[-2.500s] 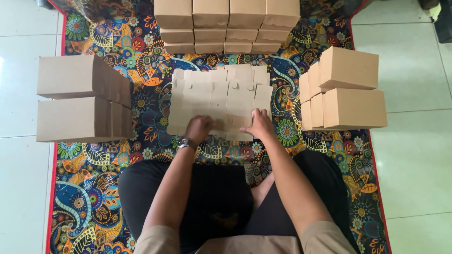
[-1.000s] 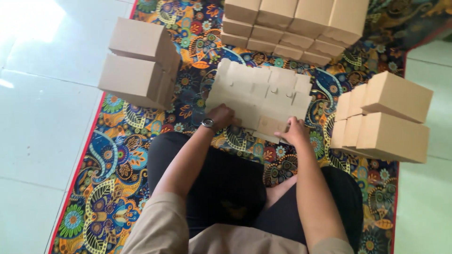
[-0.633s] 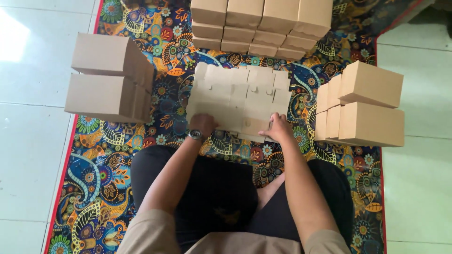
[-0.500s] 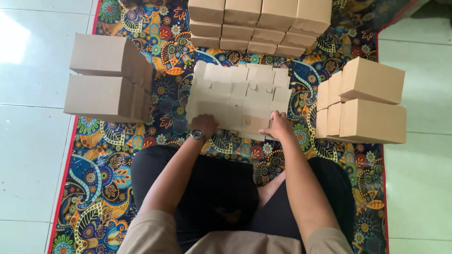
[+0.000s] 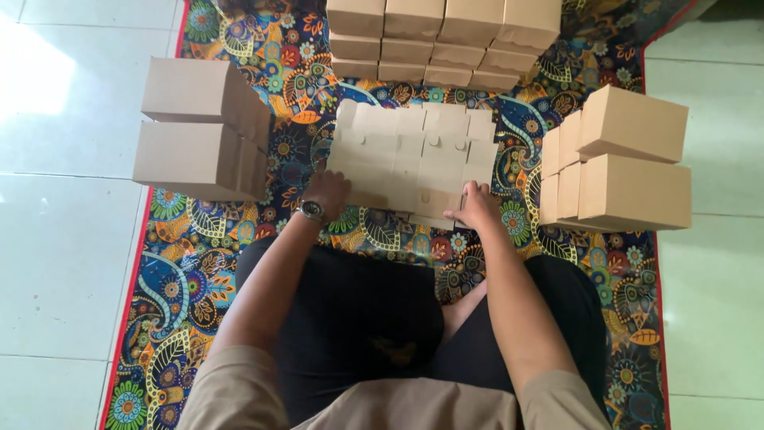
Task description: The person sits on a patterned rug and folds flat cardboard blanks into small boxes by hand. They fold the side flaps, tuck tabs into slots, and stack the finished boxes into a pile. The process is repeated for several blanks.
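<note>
Cardboard blanks (image 5: 414, 155) look light, stiff and bendable; best lifted by the near edge. Left hand (image 5: 328, 191) and right hand (image 5: 477, 205) grasp that edge.

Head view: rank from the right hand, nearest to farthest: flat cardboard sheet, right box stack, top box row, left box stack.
From the right hand:
1. Flat cardboard sheet, straight ahead on the rug; the hand rests on its near edge.
2. Right box stack, just to the hand's right.
3. Top box row, ahead at the far end of the rug.
4. Left box stack, across on the left side.
</note>
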